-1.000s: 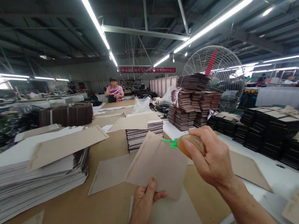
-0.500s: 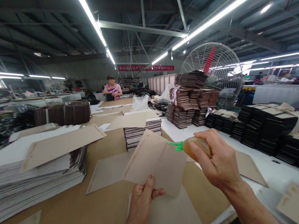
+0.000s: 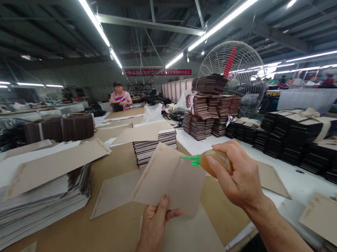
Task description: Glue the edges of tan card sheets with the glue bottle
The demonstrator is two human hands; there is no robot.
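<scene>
My left hand point(image 3: 153, 225) pinches the lower edge of a brown cardboard piece point(image 3: 169, 178) and holds it up, tilted, above the table. My right hand point(image 3: 238, 176) is wrapped round a small amber glue bottle point(image 3: 213, 162) with a green nozzle point(image 3: 190, 159). The nozzle tip points left and touches the upper right edge of the cardboard piece. More flat cardboard pieces point(image 3: 115, 191) lie on the brown table point(image 3: 63, 241) under my hands.
A tall stack of flat sheets point(image 3: 33, 192) lies at the left, a smaller stack point(image 3: 153, 141) ahead. Dark bundled stacks point(image 3: 211, 109) and black stacks point(image 3: 295, 132) fill the right. A large fan point(image 3: 234, 69) stands behind. A person point(image 3: 119, 97) works at the far end.
The view has drifted right and down a little. Both hands keep their hold; the nozzle stays at the cardboard's upper right edge, with the bottle shifted slightly.
</scene>
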